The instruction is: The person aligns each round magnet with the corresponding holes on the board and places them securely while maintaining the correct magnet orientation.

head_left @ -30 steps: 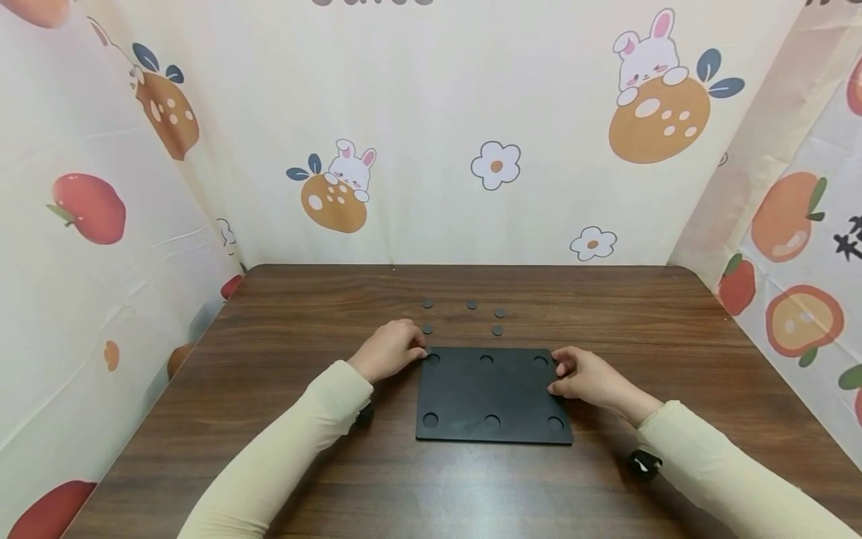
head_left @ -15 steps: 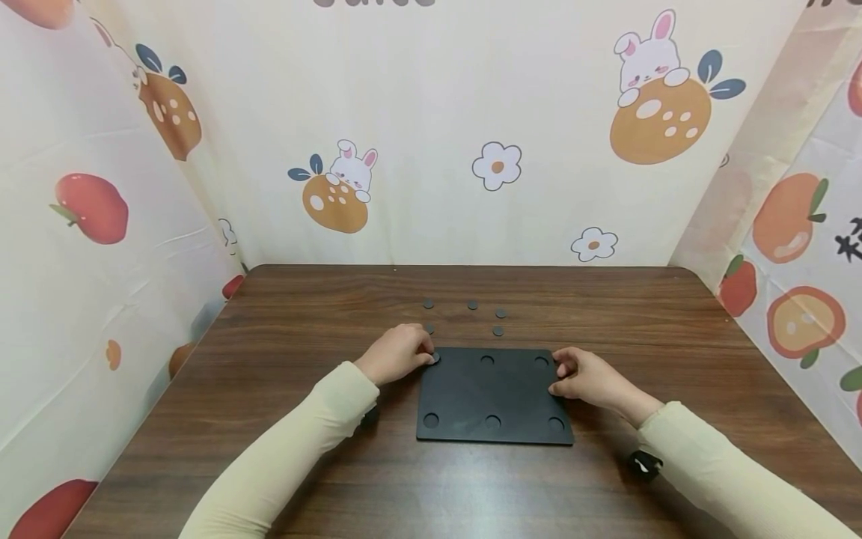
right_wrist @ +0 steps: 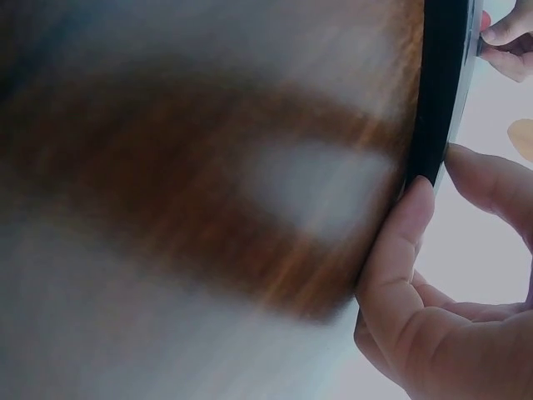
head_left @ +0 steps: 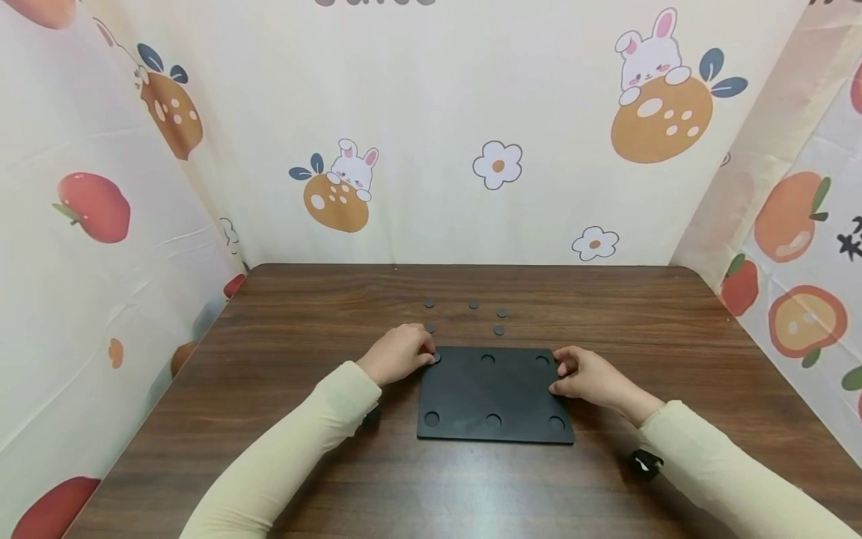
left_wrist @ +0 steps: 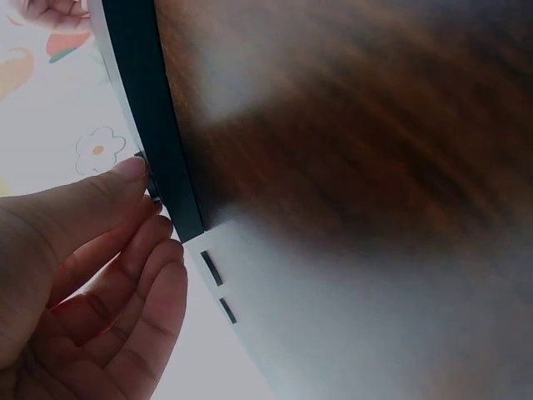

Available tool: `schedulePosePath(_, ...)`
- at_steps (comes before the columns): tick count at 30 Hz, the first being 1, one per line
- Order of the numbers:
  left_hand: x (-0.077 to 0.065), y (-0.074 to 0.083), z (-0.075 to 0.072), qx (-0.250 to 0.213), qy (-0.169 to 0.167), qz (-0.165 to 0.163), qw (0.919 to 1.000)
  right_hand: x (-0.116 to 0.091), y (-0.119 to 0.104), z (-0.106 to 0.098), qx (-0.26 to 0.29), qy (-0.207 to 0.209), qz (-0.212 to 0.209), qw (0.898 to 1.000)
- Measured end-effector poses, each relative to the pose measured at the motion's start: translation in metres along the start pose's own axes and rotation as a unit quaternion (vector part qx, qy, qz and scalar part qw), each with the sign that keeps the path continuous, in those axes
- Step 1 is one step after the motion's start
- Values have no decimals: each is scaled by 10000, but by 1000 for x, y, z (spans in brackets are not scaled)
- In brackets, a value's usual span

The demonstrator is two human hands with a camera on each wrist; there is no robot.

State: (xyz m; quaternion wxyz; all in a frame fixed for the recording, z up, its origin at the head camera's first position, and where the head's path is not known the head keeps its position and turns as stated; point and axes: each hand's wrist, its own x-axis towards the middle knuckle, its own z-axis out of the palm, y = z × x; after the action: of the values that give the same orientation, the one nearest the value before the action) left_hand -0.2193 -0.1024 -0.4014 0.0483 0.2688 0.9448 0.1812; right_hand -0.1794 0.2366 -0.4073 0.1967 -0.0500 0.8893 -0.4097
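A black rectangular board [head_left: 494, 393] with round recesses along its far and near edges lies flat on the table. At its far left corner my left hand [head_left: 399, 355] pinches a small dark disc [head_left: 436, 358] right at the recess there. The left wrist view shows the thumb [left_wrist: 129, 171] against the disc, with the other fingers curled beside the board's edge. My right hand [head_left: 587, 380] grips the board's right edge. Seen from the right wrist, its thumb [right_wrist: 479, 171] lies over the board's top and the index finger [right_wrist: 414, 212] meets the side.
Several similar discs lie loose beyond the board: one close to my left fingers [head_left: 430, 329], a disc behind it [head_left: 429, 303], and others to the right, such as a disc [head_left: 499, 330] near the far edge. Printed curtains [head_left: 431, 112] surround the wooden table [head_left: 323, 299].
My left hand has shifted slightly right and toward me, bringing the disc from beside the board's corner onto the far left recess. The right hand has stayed at the board's right edge.
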Motion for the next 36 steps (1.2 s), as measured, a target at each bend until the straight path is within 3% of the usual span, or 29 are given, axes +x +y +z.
schedulePosePath(23, -2, 0, 1, 251, 45, 171, 9995, 0, 2, -1, -133, 7, -116, 9998)
schedulePosePath(31, 1, -2, 1, 36, -36, 13, 10000, 0, 2, -1, -151, 21, -120, 9998)
schedulePosePath(36, 6, -4, -2, -74, 164, -118, 9998, 0, 2, 0, -106, 28, -88, 9999)
